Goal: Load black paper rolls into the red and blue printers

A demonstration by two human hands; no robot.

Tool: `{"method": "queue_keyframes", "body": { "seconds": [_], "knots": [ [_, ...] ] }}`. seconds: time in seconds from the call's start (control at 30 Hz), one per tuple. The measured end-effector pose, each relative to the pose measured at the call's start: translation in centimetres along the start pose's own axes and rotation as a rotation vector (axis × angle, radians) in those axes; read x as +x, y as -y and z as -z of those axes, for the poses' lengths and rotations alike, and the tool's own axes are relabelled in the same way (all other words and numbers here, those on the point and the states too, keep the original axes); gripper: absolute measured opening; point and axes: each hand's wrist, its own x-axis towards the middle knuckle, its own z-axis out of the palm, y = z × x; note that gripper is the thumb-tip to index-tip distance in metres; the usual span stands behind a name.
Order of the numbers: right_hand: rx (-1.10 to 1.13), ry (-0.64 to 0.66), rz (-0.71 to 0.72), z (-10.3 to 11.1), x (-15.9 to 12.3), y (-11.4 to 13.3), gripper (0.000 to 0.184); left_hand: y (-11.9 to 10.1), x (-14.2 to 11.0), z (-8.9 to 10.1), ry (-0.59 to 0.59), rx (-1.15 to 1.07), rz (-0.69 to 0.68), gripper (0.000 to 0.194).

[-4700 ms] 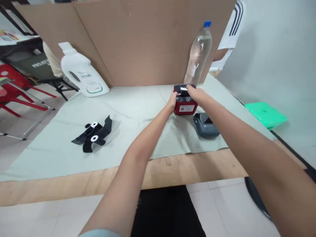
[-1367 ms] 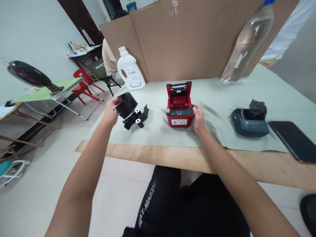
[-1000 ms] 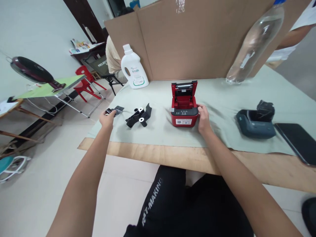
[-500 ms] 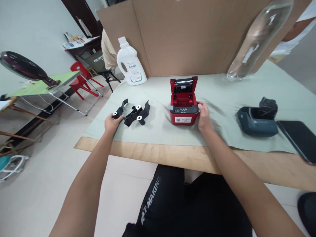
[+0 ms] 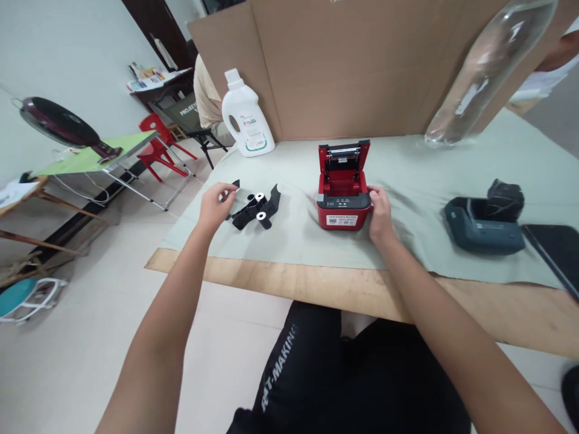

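Our left hand (image 5: pixel 217 205) curls beside the black rolls (image 5: pixel 262 219) on the cloth (image 5: pixel 296 241); we can't tell its grip; our open right hand (image 5: pixel 380 214) touches the red box (image 5: pixel 344 211); rolls seem light, floppy; best pinched round the middle.

A wooden table (image 5: pixel 294 281) stands before me, covered by a pale green cloth (image 5: pixel 294 244) that leaves the near edge bare. On the cloth I have a cluster of black rolls (image 5: pixel 248 213), a red device (image 5: pixel 342 219) with its lid up, a dark grey device (image 5: pixel 482 230) and, just beside it, a black phone (image 5: pixel 557 250). Behind them, a white jug (image 5: pixel 248 123) and clear bottle (image 5: pixel 486 78) lean.
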Motion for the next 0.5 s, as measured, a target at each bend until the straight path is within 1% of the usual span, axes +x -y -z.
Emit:
{"method": "queue_keyframes", "body": {
  "seconds": [0.07, 0.13, 0.17, 0.2, 0.27, 0.37, 0.43, 0.5],
  "knots": [
    [-0.006, -0.002, -0.002, -0.1, -0.1, 0.2, 0.033, -0.8, 2.4, -0.4, 0.265, 0.084, -0.166, 0.025],
    [-0.008, -0.008, -0.006, -0.1, -0.2, 0.4, 0.033, -1.6, 4.6, -1.0, 0.507, 0.182, -0.265, 0.032],
    [-0.01, -0.011, -0.005, -0.2, -0.2, 0.5, 0.033, -2.0, 5.4, -1.4, 0.597, 0.225, -0.288, 0.035],
    [-0.013, -0.014, -0.001, -0.2, -0.2, 0.6, 0.034, -2.4, 6.1, -1.8, 0.656, 0.26, -0.295, 0.036],
    [-0.021, -0.018, 0.011, -0.3, -0.3, 0.8, 0.034, -3.3, 6.8, -2.5, 0.699, 0.305, -0.284, 0.035],
    [-0.039, -0.018, 0.029, -0.4, -0.3, 1.0, 0.035, -4.2, 6.9, -3.3, 0.681, 0.286, -0.243, 0.029],
    [-0.042, -0.015, 0.03, -0.4, -0.3, 0.9, 0.034, -4.5, 6.8, -3.2, 0.651, 0.206, -0.206, 0.026],
    [-0.037, -0.008, 0.02, -0.3, -0.2, 0.6, 0.034, -4.7, 6.6, -2.5, 0.584, 0.087, -0.161, 0.024]
  ]
}}
